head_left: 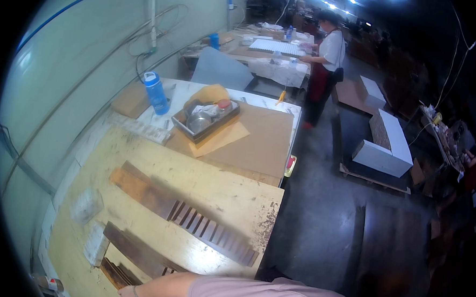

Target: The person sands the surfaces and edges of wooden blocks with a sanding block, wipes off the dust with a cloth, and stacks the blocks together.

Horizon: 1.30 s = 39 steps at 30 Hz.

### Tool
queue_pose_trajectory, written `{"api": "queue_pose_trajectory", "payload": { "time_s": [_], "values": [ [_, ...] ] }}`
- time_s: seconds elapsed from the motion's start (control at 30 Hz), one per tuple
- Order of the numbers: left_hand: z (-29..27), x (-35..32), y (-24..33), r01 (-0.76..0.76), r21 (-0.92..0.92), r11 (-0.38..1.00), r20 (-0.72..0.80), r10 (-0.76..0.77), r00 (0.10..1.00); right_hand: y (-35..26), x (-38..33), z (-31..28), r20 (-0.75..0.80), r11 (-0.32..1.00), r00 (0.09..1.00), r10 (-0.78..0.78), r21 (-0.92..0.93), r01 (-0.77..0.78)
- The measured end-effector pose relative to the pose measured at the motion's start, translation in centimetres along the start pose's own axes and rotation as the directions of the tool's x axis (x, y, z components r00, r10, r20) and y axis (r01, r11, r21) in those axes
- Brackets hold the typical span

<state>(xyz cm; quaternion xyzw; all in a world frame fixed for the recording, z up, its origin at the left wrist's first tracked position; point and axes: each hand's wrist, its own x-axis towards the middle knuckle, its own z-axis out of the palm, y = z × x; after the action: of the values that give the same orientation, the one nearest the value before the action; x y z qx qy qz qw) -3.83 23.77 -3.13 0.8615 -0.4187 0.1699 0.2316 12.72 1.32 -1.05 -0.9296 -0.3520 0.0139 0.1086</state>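
My right hand (128, 294), with a band on its wrist, reaches in along the lower edge beside a pile of dark brown wooden strips (114, 272). Its fingers are cut off by the picture's edge, so what they grip does not show. A curved brown wooden board (130, 250) lies just above the hand, one end by a whitish block (96, 244). Farther up the yellowish worktable (235, 202) rests a long brown wooden piece (144, 189), with a row of evenly spaced short slats (212, 230) at its right. My left hand is out of sight.
Beyond the worktable, a tray (195, 138) of small containers sits on brown cardboard (268, 142), near a blue bottle (156, 93). A second whitish block (87, 205) lies at left. Another person (332, 51) stands at a far table. White boxes (385, 156) occupy the right side.
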Motion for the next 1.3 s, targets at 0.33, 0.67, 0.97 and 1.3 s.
{"api": "queue_pose_trajectory", "payload": {
  "time_s": [0.33,0.67,0.97,1.3],
  "values": [
    [2.3,-5.6,1.1,0.367,0.078,0.927,0.069,-0.373,0.925,1.8,1.8,4.8,-0.146,0.955,0.955,0.26,0.187,-0.231],
    [2.5,0.2,6.8,0.302,0.024,0.953,-0.127,-0.297,0.946,2.5,-2.8,-3.0,-0.077,0.995,0.994,-0.079,-0.073,0.074],
    [1.7,2.5,7.6,0.254,0.006,0.967,-0.01,-0.254,0.967,3.6,-2.8,-2.6,-0.077,0.997,0.996,-0.051,-0.054,0.047],
    [1.8,-1.7,5.3,0.556,0.009,0.831,-0.242,-0.538,0.808,2.9,-2.4,-3.1,-0.014,0.997,0.998,-0.066,-0.051,0.066]
  ]
}}
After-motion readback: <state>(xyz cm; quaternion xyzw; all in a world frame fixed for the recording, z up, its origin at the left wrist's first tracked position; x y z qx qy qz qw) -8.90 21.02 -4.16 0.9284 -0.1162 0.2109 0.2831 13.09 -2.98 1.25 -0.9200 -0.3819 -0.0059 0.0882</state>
